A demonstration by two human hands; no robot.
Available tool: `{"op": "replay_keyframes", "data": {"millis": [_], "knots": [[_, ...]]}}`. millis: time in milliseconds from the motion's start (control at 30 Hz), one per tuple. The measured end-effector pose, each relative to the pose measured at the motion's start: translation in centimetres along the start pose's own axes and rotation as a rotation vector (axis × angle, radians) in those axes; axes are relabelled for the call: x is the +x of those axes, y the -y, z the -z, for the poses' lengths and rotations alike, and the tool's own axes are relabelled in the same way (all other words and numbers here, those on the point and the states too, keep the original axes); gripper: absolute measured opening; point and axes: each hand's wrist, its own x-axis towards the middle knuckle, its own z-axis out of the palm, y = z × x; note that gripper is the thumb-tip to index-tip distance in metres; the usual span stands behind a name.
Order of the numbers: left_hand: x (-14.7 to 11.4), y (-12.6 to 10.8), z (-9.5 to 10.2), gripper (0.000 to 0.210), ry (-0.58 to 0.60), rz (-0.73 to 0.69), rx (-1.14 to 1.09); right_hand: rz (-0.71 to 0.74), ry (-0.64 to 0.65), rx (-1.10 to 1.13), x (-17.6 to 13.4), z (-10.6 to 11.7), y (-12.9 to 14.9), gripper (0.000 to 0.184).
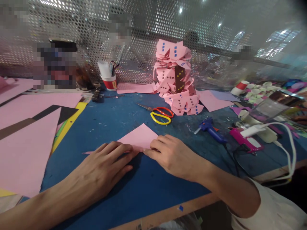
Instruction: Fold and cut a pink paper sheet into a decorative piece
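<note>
A pink sheet of paper point(141, 136), its top corner pointing away from me, lies on the blue mat with its near edge between my hands. My left hand point(102, 166) rests over the left part of that edge, fingertips pressed onto the paper and the thumb lower, off it. Curled fingers of my right hand point(170, 156) grip the paper's right side, the thumb and index finger close to the edge. Much of both side corners is covered by my hands. Beyond the paper lie scissors point(161, 118) with red and yellow handles.
A tall pink folded-paper stack point(176, 80) with coloured squares stands at the back. To the right are a blue glue gun point(211, 129), a magenta power strip point(247, 140) and white cables. Large pink sheets point(26, 159) cover the left. A cup point(109, 82) holds tools.
</note>
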Motion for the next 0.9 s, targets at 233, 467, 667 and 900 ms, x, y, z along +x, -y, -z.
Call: {"op": "replay_keyframes", "data": {"millis": [233,467,667,900], "knots": [[0.1,0.0,0.0,0.038,0.038,0.012,-0.005,0.006,0.0,-0.027,0.2,0.0,0.1,0.025],[0.2,-0.2,0.4,0.036,0.004,0.007,-0.011,0.013,-0.024,-0.015,0.1,0.0,0.0,0.023],[0.1,-0.1,0.3,0.033,0.008,0.007,-0.009,-0.049,-0.045,0.086,0.1,-0.1,0.0,0.019],[0.7,-0.1,0.4,0.026,-0.013,0.044,-0.163,-0.362,-0.171,0.453,1.6,-1.7,-0.1,0.003]]}}
